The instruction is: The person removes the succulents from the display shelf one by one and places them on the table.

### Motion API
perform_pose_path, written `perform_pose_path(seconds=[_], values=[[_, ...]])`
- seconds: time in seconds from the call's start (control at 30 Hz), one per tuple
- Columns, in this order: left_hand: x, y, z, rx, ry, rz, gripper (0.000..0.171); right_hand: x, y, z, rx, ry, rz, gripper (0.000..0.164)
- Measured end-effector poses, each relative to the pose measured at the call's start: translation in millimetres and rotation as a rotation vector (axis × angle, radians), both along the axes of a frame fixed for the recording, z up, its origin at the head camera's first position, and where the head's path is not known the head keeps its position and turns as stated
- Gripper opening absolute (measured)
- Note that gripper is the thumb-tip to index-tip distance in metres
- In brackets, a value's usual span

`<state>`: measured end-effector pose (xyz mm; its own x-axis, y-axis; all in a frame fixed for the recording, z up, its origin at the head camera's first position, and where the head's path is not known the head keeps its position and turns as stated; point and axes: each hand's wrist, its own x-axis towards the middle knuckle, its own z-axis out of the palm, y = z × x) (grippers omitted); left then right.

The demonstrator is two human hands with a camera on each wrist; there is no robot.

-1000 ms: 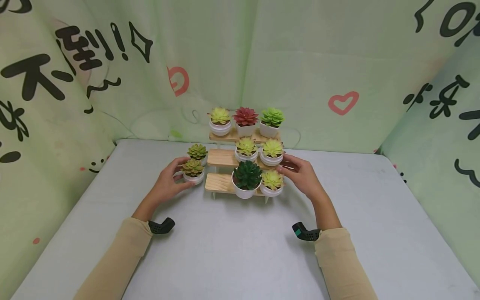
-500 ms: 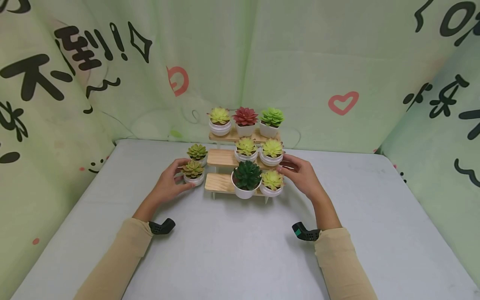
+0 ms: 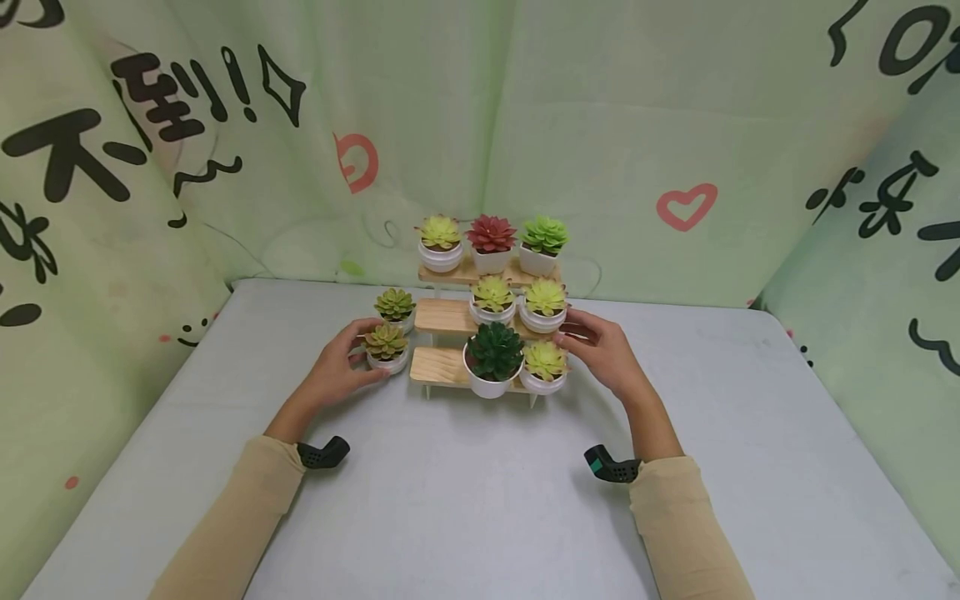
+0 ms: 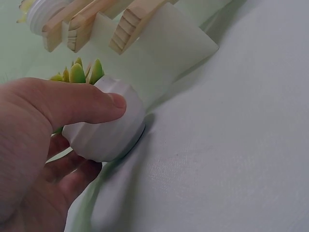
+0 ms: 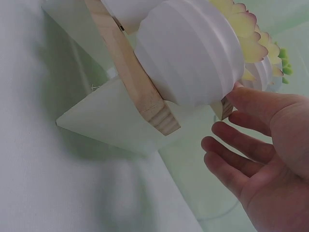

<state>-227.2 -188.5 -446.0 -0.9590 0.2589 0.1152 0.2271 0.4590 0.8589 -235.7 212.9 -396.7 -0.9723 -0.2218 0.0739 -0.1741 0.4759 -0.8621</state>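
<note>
Sleeves (image 3: 225, 512), two, tan: they reach in from the near side over the white surface (image 3: 465, 492).

Wrist units (image 3: 324, 453), two, black: one at each cuff.

Left hand (image 3: 336, 363): bent to a pot's width, holding the front olive plant (image 3: 386, 343), thumb flat on the white pot's near side, fingers round behind and beneath.

Front olive plant: just off the left end of the lower shelf (image 3: 437, 367), apart from it; base at or barely above the surface, I cannot tell which.

Dark plant (image 3: 493, 354): white pot, at the lower shelf's front edge, right of centre.

Lower yellow plant (image 3: 545, 365): same shelf, right end, beside the dark plant.

Right hand (image 3: 600, 346): fingers loosely bent, a clear gap from thumb to fingers, gripping nothing; thumb tip by the lower yellow plant's pot, contact uncertain; forefinger near the right end of the middle shelf (image 3: 442, 315).

Rear olive plant (image 3: 394, 306): behind the front one, off the middle shelf's left end.

Middle yellow plants (image 3: 492, 298), two: middle shelf, centre and right end.

Upper shelf (image 3: 431, 275), near the middle of the surface's far edge: upper yellow plant (image 3: 439, 242) at the left end, red plant (image 3: 492, 242) central, bright green plant (image 3: 543, 244) at the right end.

Curtain (image 3: 592, 125), pale green: beyond the far edge, printed with black characters and red hearts.
</note>
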Motion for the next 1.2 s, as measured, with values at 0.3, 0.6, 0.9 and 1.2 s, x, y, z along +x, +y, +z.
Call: perform_pose_path(seconds=[0.3, 0.6, 0.9, 1.2], values=[[1.2, 0.4, -0.7, -0.027, -0.014, -0.008, 0.077, 2.2, 1.7, -2.7, -0.005, 0.004, -0.001, 0.057], [1.7, -1.3, -1.4, -0.018, -0.018, -0.013, 0.080, 6.6, 0.3, 1.2, -0.016, -0.018, -0.002, 0.055], [2.0, -3.5, 2.2, 0.016, -0.005, -0.017, 0.080, 4.1, 2.0, -2.0, -0.014, 0.009, 0.004, 0.054], [2.2, -0.8, 6.7, 0.031, 0.009, 0.006, 0.077, 2.5, -0.1, 3.5, -0.030, 0.007, 0.011, 0.055]])
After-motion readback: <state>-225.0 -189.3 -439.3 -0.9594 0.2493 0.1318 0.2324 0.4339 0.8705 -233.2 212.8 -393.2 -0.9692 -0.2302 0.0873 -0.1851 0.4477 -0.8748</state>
